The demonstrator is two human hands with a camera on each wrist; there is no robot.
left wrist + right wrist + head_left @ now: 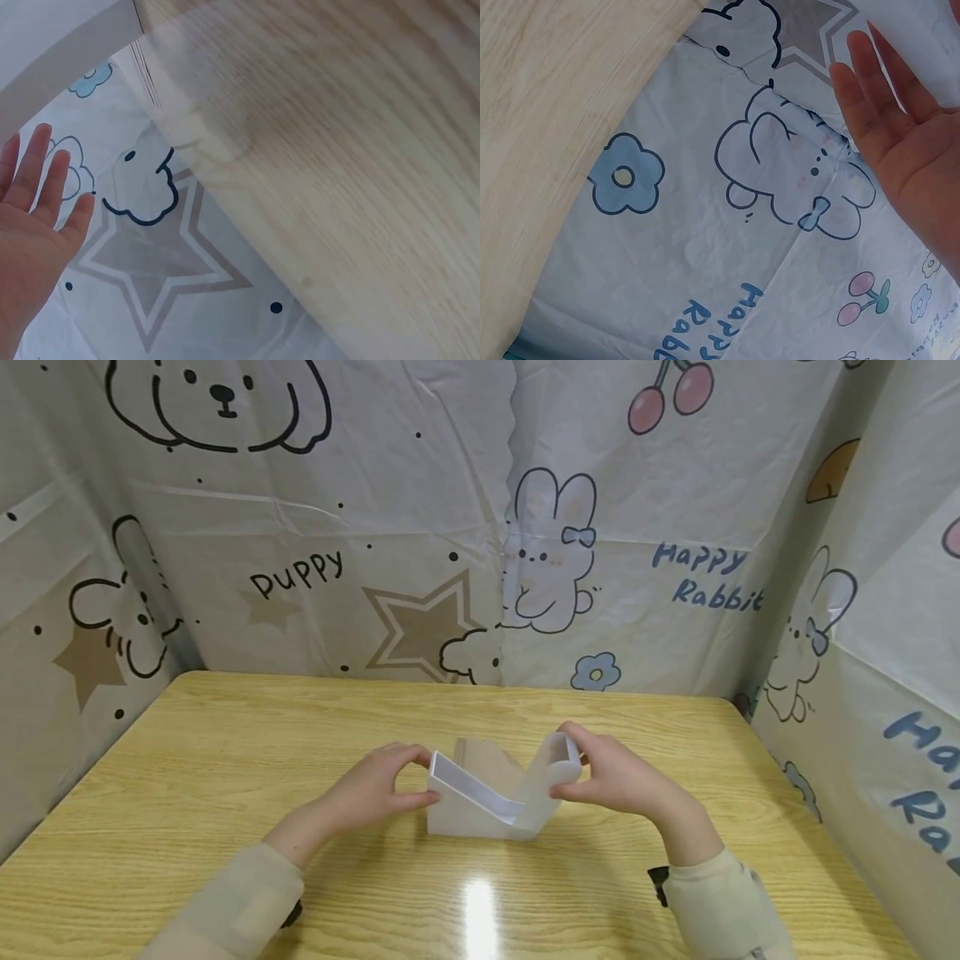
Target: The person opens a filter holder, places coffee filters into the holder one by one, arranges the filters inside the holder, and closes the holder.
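Observation:
A white plastic holder (480, 810) with a V-shaped dip between two raised ends stands on the wooden table. My left hand (382, 785) holds its squared left end, thumb on the near side and fingers behind. At the rounded right end, my right hand (615, 772) grips with the thumb in front and fingers over the top. Behind the dip shows a beige panel (487, 758); I cannot tell whether it belongs to the holder. In the left wrist view the left fingers (34, 172) lie by a white edge; the right fingers (874, 82) appear against pale plastic.
The light wooden table (300, 718) runs back to a hanging cloth (420, 510) printed with rabbits, a puppy and stars. More of this cloth hangs along the left and right sides. A bright light reflection lies on the table in front of the holder.

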